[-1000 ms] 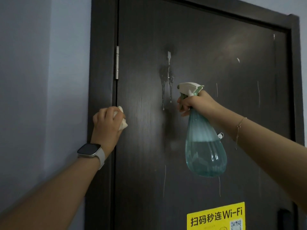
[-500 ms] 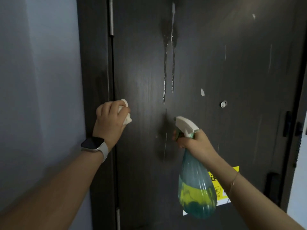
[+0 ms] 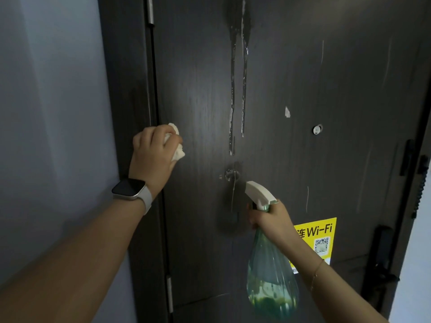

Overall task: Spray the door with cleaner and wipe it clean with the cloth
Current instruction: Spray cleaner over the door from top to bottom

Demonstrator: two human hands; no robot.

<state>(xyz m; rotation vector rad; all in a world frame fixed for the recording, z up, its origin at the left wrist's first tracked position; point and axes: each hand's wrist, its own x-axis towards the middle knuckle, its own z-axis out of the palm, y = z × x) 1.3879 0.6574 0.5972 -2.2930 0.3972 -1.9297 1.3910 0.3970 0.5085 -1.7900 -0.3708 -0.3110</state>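
Note:
A dark brown door [image 3: 291, 66] fills the view, with two wet streaks of cleaner [image 3: 236, 85] running down its middle and a fresh wet patch [image 3: 231, 176] below them. My right hand [image 3: 271, 219] grips the neck of a green spray bottle [image 3: 270, 276], its white nozzle pointing up-left at the door near the fresh patch. My left hand [image 3: 154, 151], with a watch on the wrist, holds a crumpled white cloth [image 3: 178, 145] against the door's left edge, close to the frame.
A grey wall [image 3: 51, 113] lies left of the door frame. A yellow Wi-Fi sticker [image 3: 319, 236] sits low on the door behind my right forearm. A dark handle and lock [image 3: 380, 252] are at the right edge, a small round white fitting [image 3: 317, 129] mid-door.
The view has tilted down the door. My right hand has lowered the spray bottle from beside the streaks to below them, where a new wet patch shows. My left hand stays at the door's left edge.

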